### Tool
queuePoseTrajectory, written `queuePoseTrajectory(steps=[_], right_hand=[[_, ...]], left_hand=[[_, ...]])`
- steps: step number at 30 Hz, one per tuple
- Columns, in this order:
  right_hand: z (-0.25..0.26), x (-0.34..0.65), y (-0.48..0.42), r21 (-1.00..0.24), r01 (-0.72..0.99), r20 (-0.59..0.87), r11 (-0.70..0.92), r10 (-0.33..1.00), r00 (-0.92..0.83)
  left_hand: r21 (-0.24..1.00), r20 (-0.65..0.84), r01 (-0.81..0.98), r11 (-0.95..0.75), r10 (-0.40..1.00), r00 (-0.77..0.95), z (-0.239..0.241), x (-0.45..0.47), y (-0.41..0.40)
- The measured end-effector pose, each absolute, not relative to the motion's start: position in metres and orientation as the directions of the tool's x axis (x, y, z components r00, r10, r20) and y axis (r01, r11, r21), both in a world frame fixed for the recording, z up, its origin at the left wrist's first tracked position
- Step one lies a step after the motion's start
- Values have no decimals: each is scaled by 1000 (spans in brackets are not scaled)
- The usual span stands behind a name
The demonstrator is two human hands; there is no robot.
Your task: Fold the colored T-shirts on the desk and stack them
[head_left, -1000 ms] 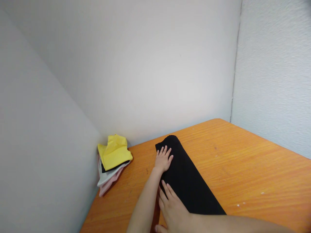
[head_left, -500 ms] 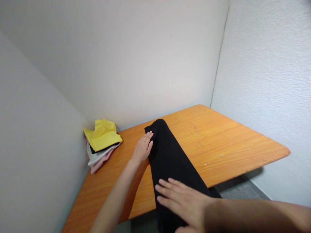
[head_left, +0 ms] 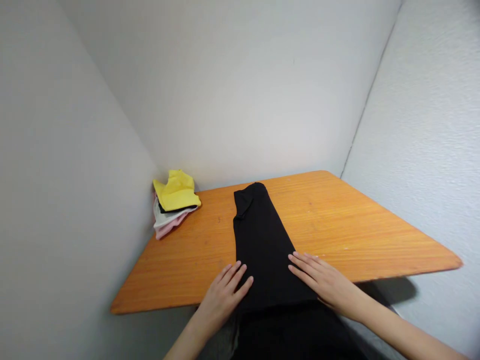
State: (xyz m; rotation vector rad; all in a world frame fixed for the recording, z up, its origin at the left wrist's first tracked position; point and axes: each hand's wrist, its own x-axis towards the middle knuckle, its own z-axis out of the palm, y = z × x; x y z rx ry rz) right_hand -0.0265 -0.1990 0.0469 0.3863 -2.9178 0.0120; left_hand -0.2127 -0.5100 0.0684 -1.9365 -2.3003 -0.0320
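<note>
The black cloth [head_left: 264, 240] lies long and flat on the orange tabletop [head_left: 367, 227]. Think of it as the middle of a clock, with 12 o'clock at the back wall [head_left: 262, 90]. I see the left hand [head_left: 223, 295] at 7 o'clock. Its fingers are loose and a bit spread, and the tips rest on the side of the cloth. The right hand [head_left: 324, 282] is across from it, at 5 o'clock. Its fingers are loose too, almost straight, with the tips on the other side of the cloth. At 11 o'clock a small flap [head_left: 245, 207] is folded on the cloth. Well apart, at 10 o'clock, a pile [head_left: 165, 218] sits in the corner, yellow on top, then black, white and pink. At 6 o'clock, past the tabletop's edge, there is a big dark patch [head_left: 292, 335]. I can't tell what it is.
</note>
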Motion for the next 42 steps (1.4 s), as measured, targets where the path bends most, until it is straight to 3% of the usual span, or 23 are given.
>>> queuePoseTrajectory(steps=[3, 7, 12, 16, 21, 24, 27, 30, 32, 34, 38, 40, 42], right_hand=[[52, -23, -202, 43, -274, 230, 961, -277, -933], [62, -7, -200, -47, -278, 225, 960, -261, -939], [77, 16, -201, -336, -288, 274, 897, -200, -941], [94, 21, -205, -536, -340, 398, 773, -123, -909], [116, 9, -211, -626, -216, 497, 749, 169, -851], [132, -22, -202, -671, -113, 472, 733, 306, -827], [146, -82, -176, -686, -48, 429, 726, 350, -833], [148, -153, -145, -633, 116, 283, 765, 368, -885], [138, -189, -134, -517, 288, 181, 806, 432, -884], [121, -207, -134, -378, 373, 188, 847, 465, -865], [74, -205, -163, -156, 249, 275, 956, 284, -918], [54, -198, -180, -134, 176, 243, 975, 204, -948], [41, -194, -190, -127, 156, 222, 980, 182, -958]], left_hand=[[-31, 146, 978, 208, 969, -201, 63, -206, -512], [154, 195, 962, 225, 948, -253, 66, -192, -522], [504, 360, 860, 82, 884, -296, 73, -180, -526], [580, 557, 809, -96, 771, -308, 79, -181, -515], [721, 486, 668, 183, 553, -677, 102, -174, -496], [777, 489, 598, 195, 411, -770, 122, -189, -471], [826, 384, 525, 202, 479, -789, 136, -238, -433], [766, 254, 509, 394, 542, -801, 133, -299, -395], [701, 228, 514, 495, 527, -819, 123, -324, -378], [656, 234, 535, 532, 532, -814, 112, -328, -369], [412, 190, 727, 550, 728, -659, 87, -295, -365], [274, 96, 783, 559, 794, -600, 76, -279, -365], [219, 28, 780, 587, 795, -606, 68, -270, -364]])
